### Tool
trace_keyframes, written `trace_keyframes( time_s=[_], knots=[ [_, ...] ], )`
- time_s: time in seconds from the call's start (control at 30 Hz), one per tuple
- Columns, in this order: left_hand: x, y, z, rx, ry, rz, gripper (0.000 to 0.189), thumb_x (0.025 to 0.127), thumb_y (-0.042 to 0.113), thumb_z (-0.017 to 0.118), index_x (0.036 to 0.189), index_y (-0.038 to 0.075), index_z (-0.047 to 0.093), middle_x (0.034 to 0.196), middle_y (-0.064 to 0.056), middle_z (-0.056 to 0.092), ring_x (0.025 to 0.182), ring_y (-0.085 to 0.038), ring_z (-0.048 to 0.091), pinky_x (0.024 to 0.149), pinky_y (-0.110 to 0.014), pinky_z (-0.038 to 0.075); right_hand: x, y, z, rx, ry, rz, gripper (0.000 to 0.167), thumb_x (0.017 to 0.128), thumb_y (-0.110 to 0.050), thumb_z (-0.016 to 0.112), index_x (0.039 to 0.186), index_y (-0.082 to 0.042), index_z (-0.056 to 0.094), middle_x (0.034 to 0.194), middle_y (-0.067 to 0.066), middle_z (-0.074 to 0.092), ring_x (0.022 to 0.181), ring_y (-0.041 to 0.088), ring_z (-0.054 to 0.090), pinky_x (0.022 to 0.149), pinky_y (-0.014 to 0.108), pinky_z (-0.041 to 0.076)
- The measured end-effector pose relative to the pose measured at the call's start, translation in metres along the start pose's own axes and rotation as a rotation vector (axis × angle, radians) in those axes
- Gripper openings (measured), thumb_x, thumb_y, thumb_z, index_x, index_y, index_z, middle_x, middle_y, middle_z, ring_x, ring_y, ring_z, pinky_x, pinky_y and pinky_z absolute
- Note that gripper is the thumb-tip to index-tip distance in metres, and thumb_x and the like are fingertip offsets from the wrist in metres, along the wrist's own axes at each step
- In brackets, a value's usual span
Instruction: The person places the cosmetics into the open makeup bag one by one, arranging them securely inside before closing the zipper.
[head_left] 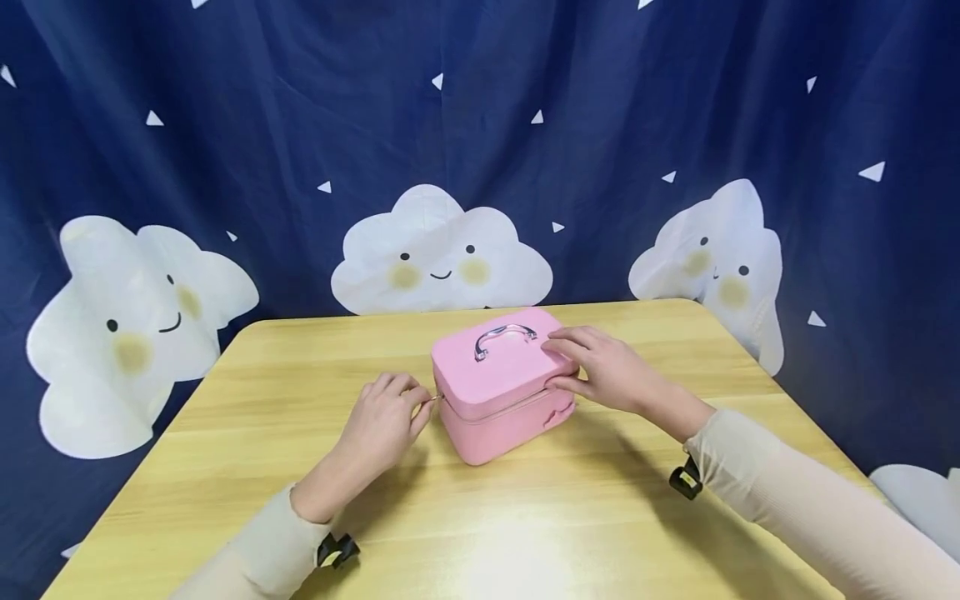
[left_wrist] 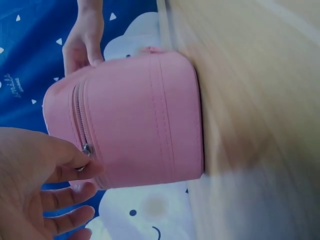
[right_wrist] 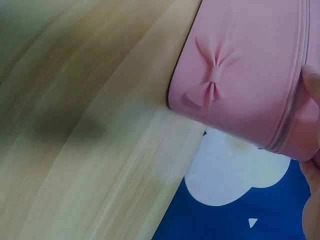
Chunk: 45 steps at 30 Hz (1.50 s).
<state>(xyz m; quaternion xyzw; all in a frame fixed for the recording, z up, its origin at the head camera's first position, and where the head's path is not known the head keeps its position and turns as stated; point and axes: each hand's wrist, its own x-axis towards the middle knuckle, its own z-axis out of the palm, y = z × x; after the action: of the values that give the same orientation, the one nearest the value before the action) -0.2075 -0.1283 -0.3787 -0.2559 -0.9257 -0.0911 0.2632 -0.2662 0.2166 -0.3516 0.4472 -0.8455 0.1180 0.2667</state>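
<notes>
A pink zippered case [head_left: 498, 367] with a silver carrying handle [head_left: 501, 333] on its lid stands on the table. In the left wrist view, my left hand [left_wrist: 45, 175] pinches the metal zipper pull [left_wrist: 87, 150] between thumb and forefinger, at the lower end of the visible zipper [left_wrist: 81, 115]. My right hand [head_left: 603, 367] grips the lid's right end, with fingers on top and the thumb at the side near the seam. A pink bow [right_wrist: 214, 75] decorates the case's front in the right wrist view. The case's inside is hidden.
The wooden table [head_left: 300, 383] extends around the case on all sides, with its back edge behind it. A dark blue curtain [head_left: 480, 108] printed with white clouds [head_left: 442, 242] and small triangles hangs behind the table.
</notes>
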Motion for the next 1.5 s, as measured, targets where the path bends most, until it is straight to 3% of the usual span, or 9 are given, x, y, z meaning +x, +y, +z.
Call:
trace_keyframes(
  time_s=[0.33, 0.57, 0.73, 0.93, 1.5],
  knots=[
    [0.004, -0.014, 0.003, 0.013, -0.004, -0.02, 0.009, 0.092, 0.021, 0.069, 0.09, 0.013, 0.073, 0.094, -0.002, 0.065, 0.093, -0.027, 0.058, 0.074, -0.045, 0.048, -0.007, -0.014, -0.009, 0.013, -0.004, -0.066, 0.05, 0.074, -0.03, 0.086, 0.117, -0.01, 0.068, 0.115, 0.006, 0.064, 0.106, 0.027, 0.06, 0.088, 0.044, 0.051],
    [0.01, -0.017, -0.001, 0.009, -0.014, -0.013, 0.01, 0.091, 0.021, 0.069, 0.089, 0.013, 0.073, 0.093, -0.002, 0.064, 0.093, -0.027, 0.057, 0.075, -0.044, 0.047, -0.009, -0.012, -0.009, 0.086, -0.024, -0.141, 0.053, 0.076, -0.031, 0.085, 0.12, -0.012, 0.063, 0.119, 0.01, 0.056, 0.109, 0.026, 0.055, 0.093, 0.04, 0.047],
    [0.011, -0.017, -0.003, 0.006, -0.016, -0.008, 0.01, 0.092, 0.021, 0.069, 0.09, 0.013, 0.074, 0.093, -0.002, 0.064, 0.093, -0.027, 0.057, 0.076, -0.045, 0.047, -0.011, -0.016, -0.005, 0.036, -0.015, -0.096, 0.05, 0.08, -0.031, 0.081, 0.124, -0.013, 0.063, 0.126, 0.012, 0.057, 0.116, 0.029, 0.052, 0.099, 0.044, 0.044],
    [0.007, -0.016, -0.003, -0.026, -0.013, 0.011, 0.007, 0.091, 0.017, 0.07, 0.088, 0.012, 0.074, 0.092, -0.003, 0.064, 0.09, -0.027, 0.057, 0.075, -0.045, 0.048, -0.013, -0.03, 0.007, -0.046, 0.025, -0.049, 0.053, 0.08, -0.03, 0.08, 0.127, -0.016, 0.061, 0.126, 0.012, 0.057, 0.112, 0.03, 0.053, 0.096, 0.044, 0.046],
    [-0.005, -0.005, -0.009, -0.079, -0.003, 0.118, 0.005, 0.087, 0.01, 0.074, 0.082, 0.009, 0.072, 0.087, -0.004, 0.063, 0.089, -0.027, 0.058, 0.082, -0.043, 0.05, -0.014, -0.044, 0.016, -0.059, 0.122, -0.008, 0.053, 0.078, -0.025, 0.083, 0.126, -0.016, 0.063, 0.121, 0.013, 0.059, 0.111, 0.032, 0.055, 0.095, 0.045, 0.047]
  ],
)
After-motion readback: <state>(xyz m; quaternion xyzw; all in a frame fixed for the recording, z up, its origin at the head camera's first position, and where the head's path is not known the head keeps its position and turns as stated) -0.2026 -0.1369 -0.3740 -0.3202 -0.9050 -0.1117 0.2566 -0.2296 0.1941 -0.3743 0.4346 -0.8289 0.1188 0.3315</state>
